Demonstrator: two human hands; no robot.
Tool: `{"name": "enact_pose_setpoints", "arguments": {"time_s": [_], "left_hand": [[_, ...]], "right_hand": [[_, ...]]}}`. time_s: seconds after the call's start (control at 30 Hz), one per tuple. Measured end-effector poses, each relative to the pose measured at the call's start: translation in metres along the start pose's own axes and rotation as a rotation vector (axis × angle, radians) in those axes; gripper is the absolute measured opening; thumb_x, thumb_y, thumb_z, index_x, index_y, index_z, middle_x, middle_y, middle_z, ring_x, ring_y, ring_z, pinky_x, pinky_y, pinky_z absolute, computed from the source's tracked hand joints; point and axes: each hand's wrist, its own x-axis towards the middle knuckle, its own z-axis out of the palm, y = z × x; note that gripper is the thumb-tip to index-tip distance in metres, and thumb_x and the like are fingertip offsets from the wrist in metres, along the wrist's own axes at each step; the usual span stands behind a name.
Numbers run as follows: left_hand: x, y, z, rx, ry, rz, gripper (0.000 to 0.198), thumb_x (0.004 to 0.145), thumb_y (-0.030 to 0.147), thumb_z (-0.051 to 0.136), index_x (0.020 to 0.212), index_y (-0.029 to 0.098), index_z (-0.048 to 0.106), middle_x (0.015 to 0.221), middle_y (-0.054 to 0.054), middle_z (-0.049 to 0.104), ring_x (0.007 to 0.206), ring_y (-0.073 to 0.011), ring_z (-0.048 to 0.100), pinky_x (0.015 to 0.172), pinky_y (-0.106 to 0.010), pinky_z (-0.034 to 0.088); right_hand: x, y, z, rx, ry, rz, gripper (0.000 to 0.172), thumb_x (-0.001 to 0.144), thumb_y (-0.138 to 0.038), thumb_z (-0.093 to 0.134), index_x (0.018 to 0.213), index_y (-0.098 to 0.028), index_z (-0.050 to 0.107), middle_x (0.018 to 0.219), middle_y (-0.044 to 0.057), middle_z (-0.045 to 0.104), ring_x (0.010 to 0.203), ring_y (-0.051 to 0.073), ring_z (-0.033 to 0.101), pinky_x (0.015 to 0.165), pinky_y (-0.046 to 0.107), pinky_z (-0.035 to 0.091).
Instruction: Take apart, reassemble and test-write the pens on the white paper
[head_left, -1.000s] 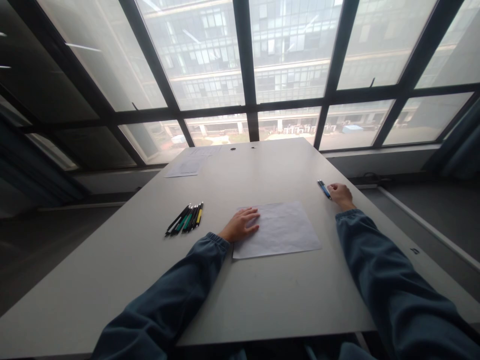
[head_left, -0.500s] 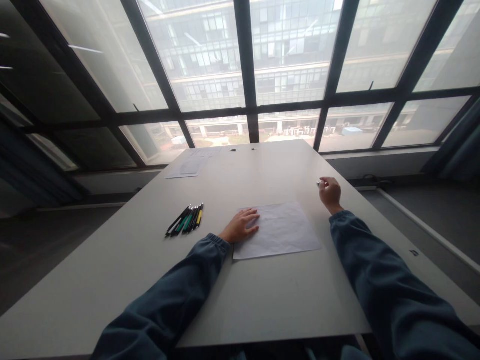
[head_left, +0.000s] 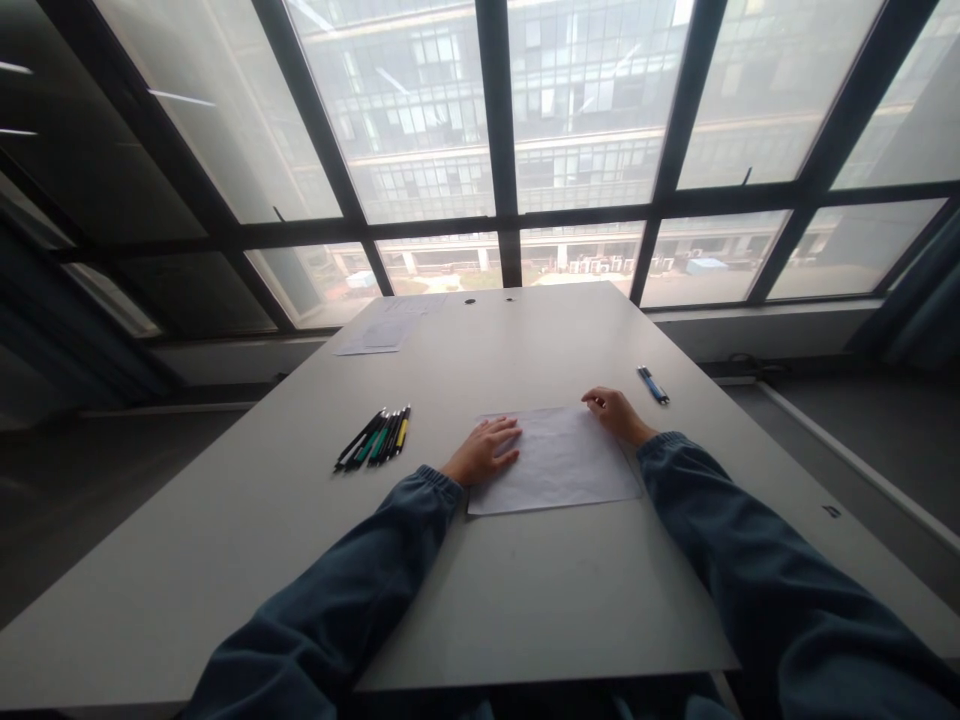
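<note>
My left hand (head_left: 484,450) lies flat on the left part of a sheet of white paper (head_left: 562,470), its fingers spread. At the sheet's upper right corner is my right hand (head_left: 615,412), its fingers loosely bent with a small gap at the thumb. Nothing shows between those fingers; whether they touch the paper I cannot tell. Blue pens (head_left: 653,385), seemingly two side by side, lie on the table to the right of that hand. A row of several black, green and yellow pens (head_left: 373,440) rests left of my left hand.
More printed sheets (head_left: 375,335) lie at the far left of the white table (head_left: 525,600). Two small dark spots mark its far edge. A small dark object (head_left: 831,511) is near the right edge. Large framed windows (head_left: 585,110) rise behind the table.
My right hand has moved left and nearer, from over the blue pens to the paper's upper right corner. The blue pens now show in full. My left hand stays on the paper.
</note>
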Motion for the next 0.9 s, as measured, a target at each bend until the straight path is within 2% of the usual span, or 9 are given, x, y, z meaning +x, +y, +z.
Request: {"name": "enact_pose_setpoints", "arguments": {"time_s": [0.17, 0.9], "left_hand": [[-0.0003, 0.0021, -0.0011, -0.001, 0.007, 0.002, 0.046, 0.092, 0.047, 0.053, 0.133, 0.027, 0.059, 0.145, -0.008, 0.05, 0.139, -0.0294, 0.041, 0.118, -0.052, 0.029], [-0.0007, 0.0036, -0.0024, 0.007, -0.009, -0.01, 0.048, 0.092, 0.05, 0.051, 0.134, 0.027, 0.058, 0.147, -0.007, 0.048, 0.139, -0.0298, 0.039, 0.118, -0.051, 0.029]], "right_hand": [[0.0006, 0.0068, 0.0017, -0.053, -0.033, 0.083, 0.023, 0.079, -0.014, 0.054, 0.088, -0.019, 0.074, 0.086, 0.005, 0.073, 0.076, 0.018, 0.065, 0.074, 0.027, 0.048], [-0.001, 0.0016, 0.0022, -0.08, -0.035, 0.094, 0.019, 0.08, -0.015, 0.057, 0.086, -0.021, 0.074, 0.089, 0.005, 0.073, 0.078, 0.018, 0.064, 0.076, 0.027, 0.048]]}}
